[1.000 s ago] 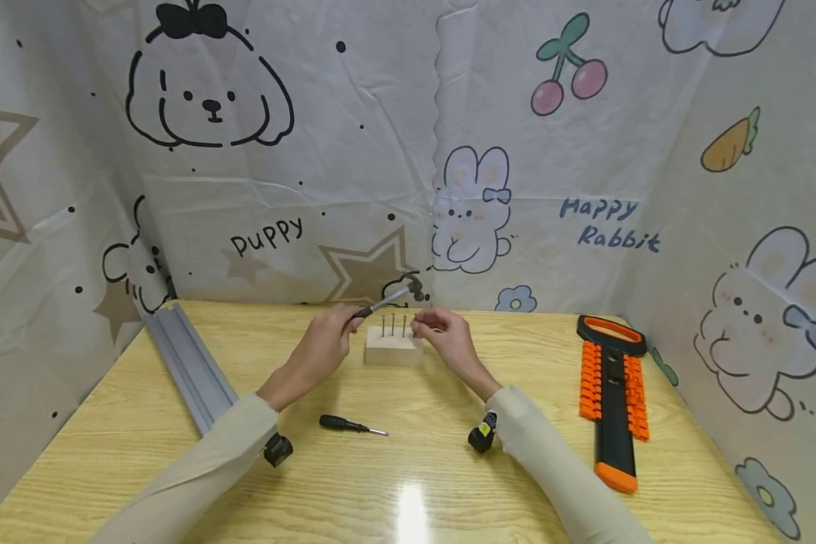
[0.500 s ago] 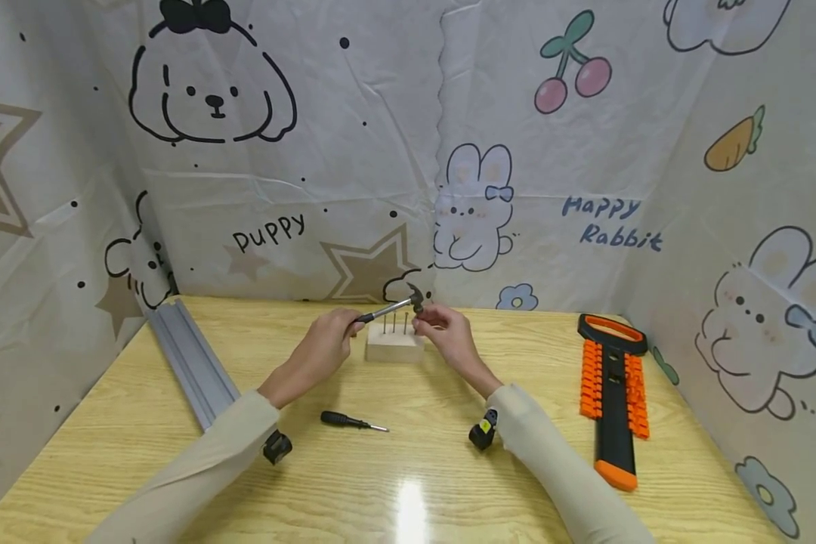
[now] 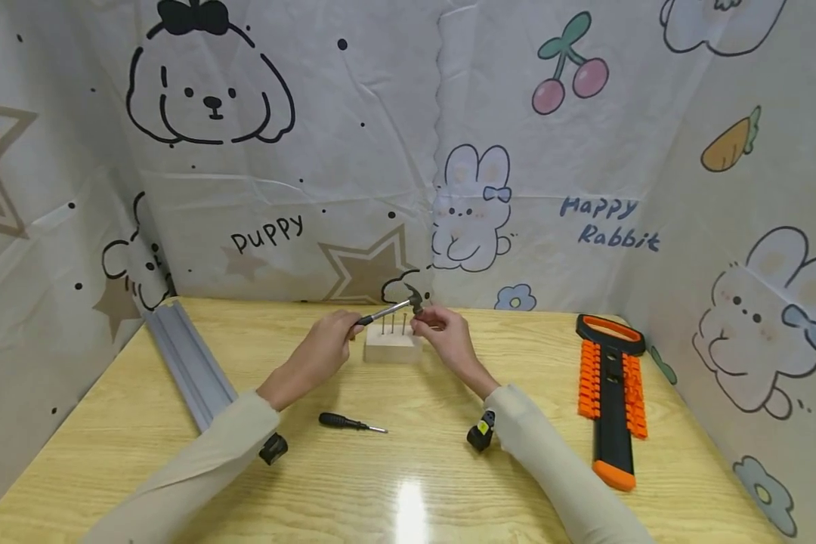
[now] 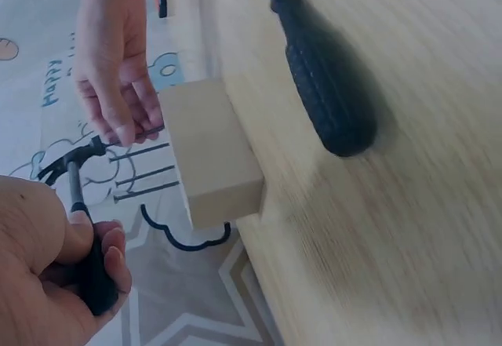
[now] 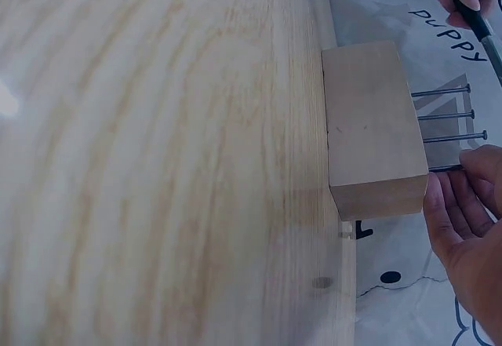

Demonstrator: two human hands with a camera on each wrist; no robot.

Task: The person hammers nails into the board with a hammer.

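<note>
My left hand (image 3: 323, 344) grips a claw hammer (image 3: 389, 310) by its black handle. In the left wrist view the hammer head (image 4: 74, 156) sits at the top of a nail (image 4: 149, 132); whether they touch is hard to tell. That nail is pinched between the thumb and fingers of my right hand (image 3: 449, 336), its lower end at the top of a pale wooden block (image 3: 392, 352). Three more nails stand upright in a row in the block, one being the middle nail (image 5: 445, 116). My right fingertips partly hide the pinched nail.
A black-handled screwdriver (image 3: 342, 421) lies in front of the block. On the left is a long grey metal channel (image 3: 190, 363). A black and orange tool holder (image 3: 612, 412) lies on the right. Printed cloth (image 3: 353, 166) walls in the wooden table (image 3: 353, 483).
The hammer head has come down slightly, from above the pinched nail to its top. My right hand holds its place on the nail.
</note>
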